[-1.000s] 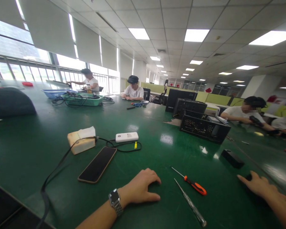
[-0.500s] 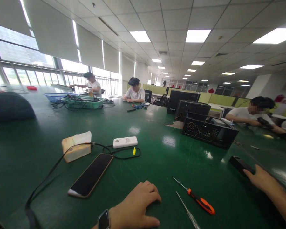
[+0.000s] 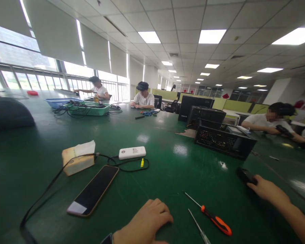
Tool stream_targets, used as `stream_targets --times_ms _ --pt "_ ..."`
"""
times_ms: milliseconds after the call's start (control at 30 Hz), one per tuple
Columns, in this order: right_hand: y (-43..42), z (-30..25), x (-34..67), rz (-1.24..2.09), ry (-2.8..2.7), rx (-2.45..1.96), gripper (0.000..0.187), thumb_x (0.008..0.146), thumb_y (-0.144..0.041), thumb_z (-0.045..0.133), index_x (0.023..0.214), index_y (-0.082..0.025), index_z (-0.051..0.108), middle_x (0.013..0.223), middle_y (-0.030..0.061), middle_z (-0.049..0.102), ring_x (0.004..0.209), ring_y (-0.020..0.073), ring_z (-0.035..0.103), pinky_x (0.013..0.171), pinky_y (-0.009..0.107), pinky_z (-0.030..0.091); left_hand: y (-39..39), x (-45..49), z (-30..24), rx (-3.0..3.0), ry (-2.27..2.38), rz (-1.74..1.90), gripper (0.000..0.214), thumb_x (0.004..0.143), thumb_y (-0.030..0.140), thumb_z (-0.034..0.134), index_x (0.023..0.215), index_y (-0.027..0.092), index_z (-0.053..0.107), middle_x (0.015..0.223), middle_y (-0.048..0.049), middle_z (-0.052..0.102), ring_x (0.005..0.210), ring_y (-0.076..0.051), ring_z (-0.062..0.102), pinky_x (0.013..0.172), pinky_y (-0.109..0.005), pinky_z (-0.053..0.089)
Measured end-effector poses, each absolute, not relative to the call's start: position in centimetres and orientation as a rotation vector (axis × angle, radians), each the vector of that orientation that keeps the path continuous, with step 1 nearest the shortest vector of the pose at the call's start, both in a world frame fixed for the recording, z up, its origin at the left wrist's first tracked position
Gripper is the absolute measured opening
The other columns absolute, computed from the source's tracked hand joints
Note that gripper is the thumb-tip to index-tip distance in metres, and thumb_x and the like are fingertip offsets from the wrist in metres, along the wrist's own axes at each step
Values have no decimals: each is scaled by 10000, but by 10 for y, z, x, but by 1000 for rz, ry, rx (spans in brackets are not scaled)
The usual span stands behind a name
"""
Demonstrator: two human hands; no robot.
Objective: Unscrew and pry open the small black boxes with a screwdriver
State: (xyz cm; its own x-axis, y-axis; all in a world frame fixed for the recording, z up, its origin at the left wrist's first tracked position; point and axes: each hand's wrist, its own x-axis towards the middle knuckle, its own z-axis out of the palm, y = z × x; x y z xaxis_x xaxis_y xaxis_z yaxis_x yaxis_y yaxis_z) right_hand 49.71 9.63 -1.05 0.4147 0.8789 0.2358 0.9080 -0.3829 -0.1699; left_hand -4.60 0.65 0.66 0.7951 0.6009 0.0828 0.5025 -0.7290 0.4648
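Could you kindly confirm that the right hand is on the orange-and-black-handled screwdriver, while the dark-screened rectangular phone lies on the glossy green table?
Not quite: the head view shows the right hand on the small black oblong box, not the orange-and-black screwdriver, which lies untouched. The dark-screened phone does lie on the green table.

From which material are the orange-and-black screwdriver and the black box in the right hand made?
Screwdriver: slim, pale grey shaft, likely steel; bright orange-and-black handle, seemingly moulded plastic or rubber. Black box: uniformly dark, perhaps plastic, but blur hides its finish.
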Motion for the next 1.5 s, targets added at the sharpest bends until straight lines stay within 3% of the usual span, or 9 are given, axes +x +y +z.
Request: stream_targets --times_ms 100,233,433,567,733,800,933,1033,1500 --pt "82 -10 456 -17 -1627 -2325 500 798 -440 503 1156 -113 627 886 170 731 693 279 691 589 352 518 -3 -44 13 2506 812 455 460 764 535 673 1119 257 585 1116 -58 620 1009 -253 555 881 -348 434" --pt "42 10 375 132 -1762 -2067 584 868 -530 439 1355 -209 476 1081 96 697 736 228 677 692 347 530 -11 -44 16 2420 815 688 511 782 387 702 1242 266 514 1225 -64 567 1088 -245 532 977 -367 415" --pt "-29 35 239 402 -2117 -1487 461 877 -419 535 1296 -230 562 1345 86 562 1217 262 521 1057 413 374 -5 -48 10 2369 902 985 701 772 407 718 1374 229 405 1362 -119 453 1236 -283 435 1061 -412 363" --pt "-53 17 192 538 -2308 -1435 482 884 -418 529 1325 -223 546 1375 99 536 1261 267 482 1085 432 339 1 -49 4 2432 838 846 502 739 428 741 1175 220 605 1129 -86 621 1047 -262 552 940 -381 442" --pt "-64 3 197 409 -2317 -1559 676 820 -525 584 1405 -220 435 1437 110 455 1322 304 383 1107 494 263 3 -47 -2 2423 838 798 437 719 446 748 1075 207 663 999 -68 664 929 -239 585 857 -335 462" --pt "-68 5 208 313 -2263 -1667 712 781 -553 612 1386 -214 449 1422 124 460 1298 322 395 1078 495 294 3 -47 -2 2407 857 802 437 707 450 755 1059 208 663 992 -59 661 920 -233 583 854 -329 459" --pt "-75 11 227 212 -2228 -1865 355 781 -491 605 1028 -241 655 1124 92 641 1032 296 560 899 443 420 3 -46 3 2379 868 779 448 704 440 754 1071 206 645 1002 -51 654 913 -223 584 848 -321 457" --pt "-76 12 232 265 -2220 -1972 228 825 -423 537 795 -225 645 866 60 662 818 242 590 778 392 436 2 -46 6 2369 891 761 418 712 413 743 1062 205 647 992 -48 650 907 -221 583 833 -316 462" --pt "-72 5 232 452 -1962 -1623 323 945 -427 383 886 -210 616 799 17 641 702 164 579 653 268 419 2 -48 5 2238 933 784 350 721 302 701 1046 192 631 1006 -44 633 916 -208 582 828 -297 460"
